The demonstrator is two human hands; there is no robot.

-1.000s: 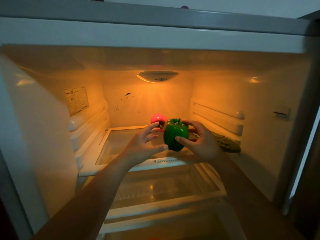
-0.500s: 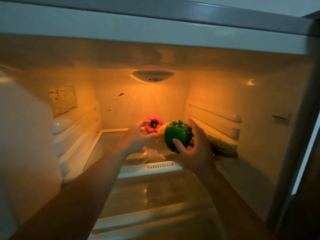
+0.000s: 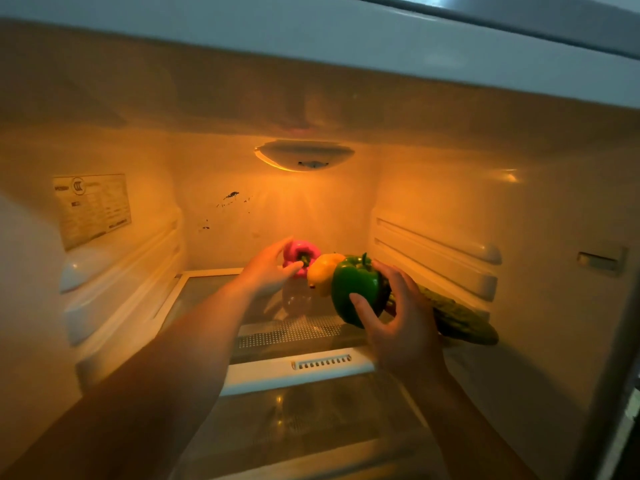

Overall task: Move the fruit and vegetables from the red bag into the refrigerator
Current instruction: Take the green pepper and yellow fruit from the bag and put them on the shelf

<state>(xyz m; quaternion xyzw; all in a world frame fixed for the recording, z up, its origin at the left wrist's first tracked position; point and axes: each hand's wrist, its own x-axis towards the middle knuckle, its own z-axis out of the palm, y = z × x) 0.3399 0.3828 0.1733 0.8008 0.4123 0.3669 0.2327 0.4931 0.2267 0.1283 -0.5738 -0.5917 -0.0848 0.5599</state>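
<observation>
Left-wall sticker is showing a round logo; its print is too blurred to read. Left hand is curling its fingers round the pink pepper at the back of the refrigerator shelf, a lemon lying just beside. Right hand is clamping its fingers on the green pepper over the shelf, a bumpy gourd lying beyond.

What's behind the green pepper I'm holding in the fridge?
Behind the green pepper: a yellow fruit, then a red pepper in the left hand. The green pepper and right hand cover one end of a long bumpy green vegetable.
</observation>
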